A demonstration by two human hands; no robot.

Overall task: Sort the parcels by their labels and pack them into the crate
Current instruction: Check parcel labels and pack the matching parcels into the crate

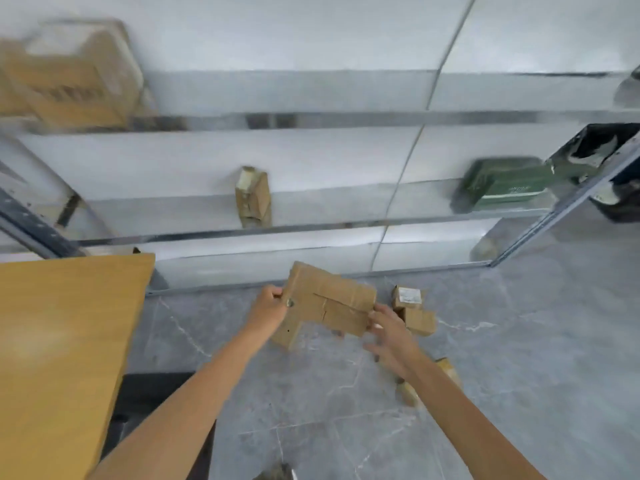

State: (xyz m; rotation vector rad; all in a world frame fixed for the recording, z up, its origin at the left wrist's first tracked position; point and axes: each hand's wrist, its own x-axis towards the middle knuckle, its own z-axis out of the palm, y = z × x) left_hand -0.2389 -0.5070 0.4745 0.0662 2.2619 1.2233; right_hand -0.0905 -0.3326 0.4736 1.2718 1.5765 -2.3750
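A flat brown cardboard parcel (330, 301) is held up above the grey floor in front of the shelves. My left hand (268, 308) grips its left edge with curled fingers. My right hand (391, 336) touches its lower right corner with spread, fairly straight fingers. Below it another brown parcel (287, 336) lies on the floor, partly hidden. To the right on the floor sit a small parcel with a white label (408, 296) and a plain one (419, 321). More small parcels (408, 393) lie under my right forearm.
Metal shelves (311, 228) span the back, with an upright brown parcel (253, 197), a green box (505, 185) and a blurred cardboard box (69, 77) at upper left. A wooden table top (59, 341) fills the left. A dark bin (588, 150) stands far right.
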